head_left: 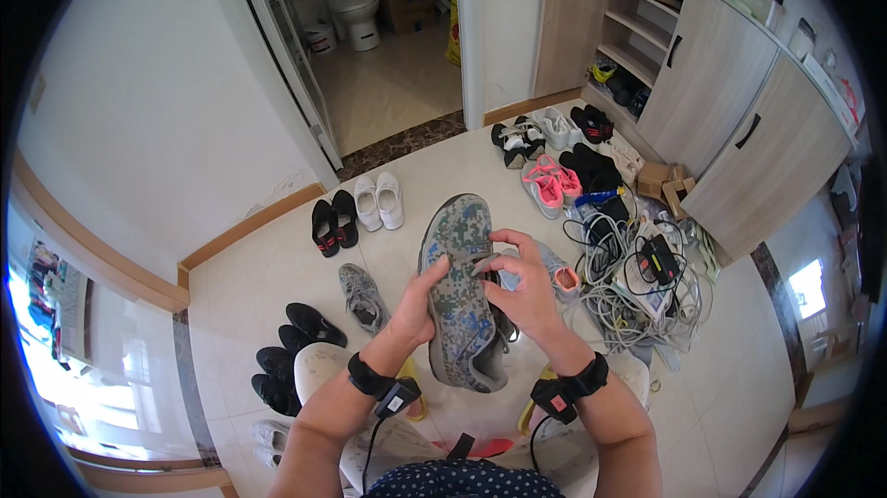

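The left fingers (435, 274) clasp the camouflage sneaker (455, 321), probably to steady it, while the right fingers (514, 239) seem to pinch its lace (473, 259) between them.

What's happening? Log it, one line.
left grip: holding camouflage shoe | right grip: touching same shoe | nearby: white shoes, tangled cables

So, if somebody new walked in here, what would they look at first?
Probably the camouflage shoe in the middle, held up in the left hand with the right hand at its lace area. Next might come the messy tangle of cables on the floor to the right, then the grey-and-pink shoes just above it, toward the cabinet.
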